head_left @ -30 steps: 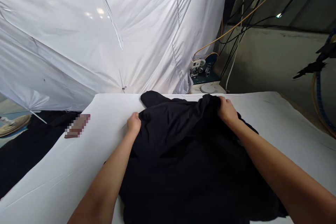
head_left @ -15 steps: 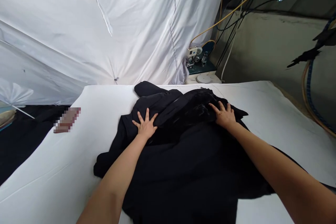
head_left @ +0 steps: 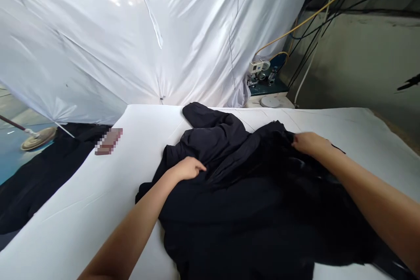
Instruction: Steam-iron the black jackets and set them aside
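A black jacket [head_left: 236,218] lies bunched on the white table, a sleeve-like part pointing away at the back and a shinier, fleecy-looking inner side showing near the right. My left hand [head_left: 187,169] rests at the jacket's left-middle folds, fingers curled into the cloth and the index finger partly stretched. On the right, my right hand [head_left: 308,142] has its fingers closed round the upper edge of the jacket; its fingertips are hidden by the cloth.
The white table [head_left: 95,201] runs under the jacket. A blurred brownish object [head_left: 109,141] lies at its left edge, beside dark cloth [head_left: 42,179]. White sheeting [head_left: 183,35] hangs behind. A sewing machine [head_left: 262,74] and hanging cables stand at the back right.
Both hands were spread flat on the jacket; now their fingers are curled on its cloth. My right hand has lifted its edge, and the folds have shifted. The view has turned left.
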`<state>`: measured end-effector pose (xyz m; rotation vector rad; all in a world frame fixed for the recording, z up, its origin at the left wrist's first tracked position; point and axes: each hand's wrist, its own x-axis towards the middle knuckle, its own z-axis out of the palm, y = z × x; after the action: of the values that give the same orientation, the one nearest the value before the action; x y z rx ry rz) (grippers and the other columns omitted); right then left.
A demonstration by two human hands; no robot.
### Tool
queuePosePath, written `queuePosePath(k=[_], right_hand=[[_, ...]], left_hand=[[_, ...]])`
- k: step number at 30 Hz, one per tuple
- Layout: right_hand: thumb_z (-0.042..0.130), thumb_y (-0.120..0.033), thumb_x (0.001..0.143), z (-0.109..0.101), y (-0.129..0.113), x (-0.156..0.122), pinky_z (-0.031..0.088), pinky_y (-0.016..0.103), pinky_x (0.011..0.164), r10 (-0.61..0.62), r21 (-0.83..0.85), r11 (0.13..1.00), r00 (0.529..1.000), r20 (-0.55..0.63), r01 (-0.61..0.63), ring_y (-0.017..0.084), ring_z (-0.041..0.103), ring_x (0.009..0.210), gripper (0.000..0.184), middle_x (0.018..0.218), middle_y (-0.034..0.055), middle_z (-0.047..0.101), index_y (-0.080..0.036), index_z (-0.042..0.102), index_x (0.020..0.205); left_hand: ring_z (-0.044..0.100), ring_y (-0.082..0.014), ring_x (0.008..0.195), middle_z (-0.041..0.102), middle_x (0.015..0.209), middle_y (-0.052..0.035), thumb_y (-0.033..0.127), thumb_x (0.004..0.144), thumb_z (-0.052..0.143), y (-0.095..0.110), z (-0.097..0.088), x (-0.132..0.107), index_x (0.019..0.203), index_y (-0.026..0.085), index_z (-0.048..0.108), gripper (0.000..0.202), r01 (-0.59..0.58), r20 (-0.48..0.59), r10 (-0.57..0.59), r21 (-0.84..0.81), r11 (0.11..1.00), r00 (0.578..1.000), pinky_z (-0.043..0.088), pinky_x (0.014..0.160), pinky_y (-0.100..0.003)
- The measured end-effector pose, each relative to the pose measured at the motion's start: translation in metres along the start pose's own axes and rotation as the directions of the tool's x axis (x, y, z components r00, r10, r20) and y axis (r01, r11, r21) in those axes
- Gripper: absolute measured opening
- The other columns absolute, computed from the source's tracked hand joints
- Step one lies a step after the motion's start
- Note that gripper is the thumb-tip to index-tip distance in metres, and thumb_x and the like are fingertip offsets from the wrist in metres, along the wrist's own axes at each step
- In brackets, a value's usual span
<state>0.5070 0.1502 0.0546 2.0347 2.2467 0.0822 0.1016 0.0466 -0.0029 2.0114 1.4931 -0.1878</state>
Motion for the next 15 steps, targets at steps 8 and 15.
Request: queuePosePath(k=[8,15], right_hand=[[0.048,-0.01,0.06,0.051,-0.044,0.023,0.032,0.053,0.093,-0.291,0.089,0.957,0.907,0.304,0.277,0.029,0.03,0.125,0.082,0.14,0.0066,0.032,-0.03,0.027,0.137],[0.051,-0.05,0.067,0.078,0.032,0.012,0.022,0.066,0.083,0.409,0.011,0.912,0.911,0.053,-0.41,0.052,0.022,0.121,0.078,0.14,0.0228,0.024,-0.026,0.027,0.137]], left_hand=[[0.005,-0.0402,0.131,0.012,0.146,-0.0109,0.062,0.073,0.045,-0.035,0.009,0.029,0.136,0.043,0.008,0.076,0.532,-0.361,-0.476,0.07,0.844,0.802,0.02,0.086,-0.071],[0.035,-0.0349,0.119,0.048,0.123,-0.0132,0.068,0.072,0.039,-0.038,0.014,0.025,0.136,0.041,0.014,0.073,0.522,-0.463,-0.381,0.228,0.822,0.801,0.012,0.092,-0.067]])
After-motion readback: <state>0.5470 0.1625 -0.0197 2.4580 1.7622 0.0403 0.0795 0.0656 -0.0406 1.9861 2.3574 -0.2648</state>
